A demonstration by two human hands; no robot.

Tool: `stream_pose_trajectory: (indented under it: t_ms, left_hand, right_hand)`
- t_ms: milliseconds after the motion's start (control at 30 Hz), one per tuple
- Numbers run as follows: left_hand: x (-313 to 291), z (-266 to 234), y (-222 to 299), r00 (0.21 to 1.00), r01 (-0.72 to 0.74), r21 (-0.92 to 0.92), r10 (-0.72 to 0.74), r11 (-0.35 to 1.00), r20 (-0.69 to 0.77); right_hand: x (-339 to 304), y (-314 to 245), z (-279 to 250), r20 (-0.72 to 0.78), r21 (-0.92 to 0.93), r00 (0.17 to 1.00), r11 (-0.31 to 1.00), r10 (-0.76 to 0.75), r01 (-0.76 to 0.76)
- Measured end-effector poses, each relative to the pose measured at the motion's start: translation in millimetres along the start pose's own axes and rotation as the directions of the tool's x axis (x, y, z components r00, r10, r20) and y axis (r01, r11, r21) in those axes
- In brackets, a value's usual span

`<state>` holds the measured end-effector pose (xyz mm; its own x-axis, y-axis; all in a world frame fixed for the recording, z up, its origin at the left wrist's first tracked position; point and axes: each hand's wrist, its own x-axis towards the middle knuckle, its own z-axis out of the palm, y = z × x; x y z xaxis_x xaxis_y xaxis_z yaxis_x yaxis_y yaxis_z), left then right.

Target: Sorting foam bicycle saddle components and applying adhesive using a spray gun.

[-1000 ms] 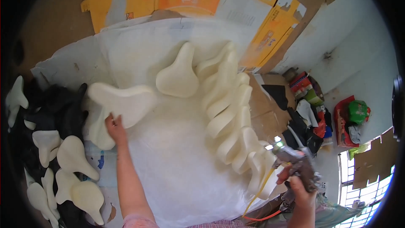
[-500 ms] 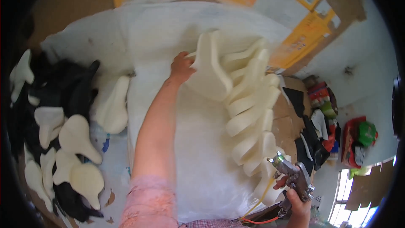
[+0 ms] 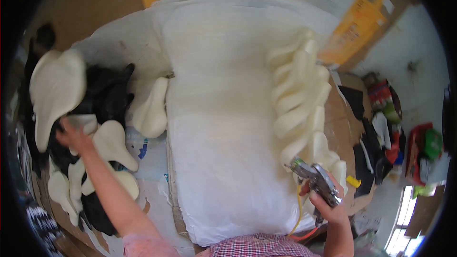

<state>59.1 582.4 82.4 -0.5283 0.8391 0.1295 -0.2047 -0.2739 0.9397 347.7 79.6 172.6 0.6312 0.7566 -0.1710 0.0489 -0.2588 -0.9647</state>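
Observation:
My left hand (image 3: 76, 138) is stretched far to the left, its fingers apart over a pile of pale saddle-shaped pieces. Just beyond the fingertips a cream saddle-shaped foam piece (image 3: 59, 81), slightly blurred, appears apart from the hand. My right hand (image 3: 332, 204) grips a metal spray gun (image 3: 316, 181) at the lower right. A yellow and an orange hose run below the gun. Past its nozzle, a row of overlapping cream saddle-shaped pieces (image 3: 300, 85) lies along the right side of the white-covered table (image 3: 223, 114).
Black pieces (image 3: 107, 93) lie among the pale ones at left, and a single cream piece (image 3: 153, 109) sits by the table's left edge. Yellow cardboard (image 3: 352, 33) lines the far side. At right are dark scraps (image 3: 376, 157) and a red container (image 3: 419, 154).
My left arm has swung from the row of pieces to the left pile. The cream piece beside that hand is now over the pile. The spray gun stays in my right hand.

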Motion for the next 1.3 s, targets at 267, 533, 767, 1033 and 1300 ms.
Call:
stream_pose_trajectory:
  t_ms: [267, 533, 767, 1033, 1300]
  left_hand:
    - [-99, -207, -97, 0.847, 0.527, 0.085, -0.531, 0.845, 0.029]
    - [-342, -158, -25, 0.587, 0.56, 0.454, -0.719, 0.693, 0.373]
    - [-500, -130, 40, 0.348, 0.337, 0.342, -0.454, 0.877, 0.821]
    - [-651, -119, 49, 0.16, -0.283, 0.469, -0.44, 0.837, 0.883]
    - [-630, -141, 80, 0.379, 0.078, 0.376, -0.376, 0.923, 0.846]
  right_hand:
    - [-98, -18, -50, 0.026, 0.042, 0.997, 0.996, -0.077, 0.076]
    - [-279, -14, -144, -0.222, -0.006, 0.972, 0.997, -0.074, 0.074]
    - [-369, 5, -228, -0.461, -0.007, 0.875, 0.987, -0.145, 0.16]
    - [-412, 46, -338, -0.022, -0.152, 0.999, 0.987, 0.039, -0.042]
    - [-398, 69, -387, 0.038, -0.025, 0.987, 0.987, -0.157, 0.158]
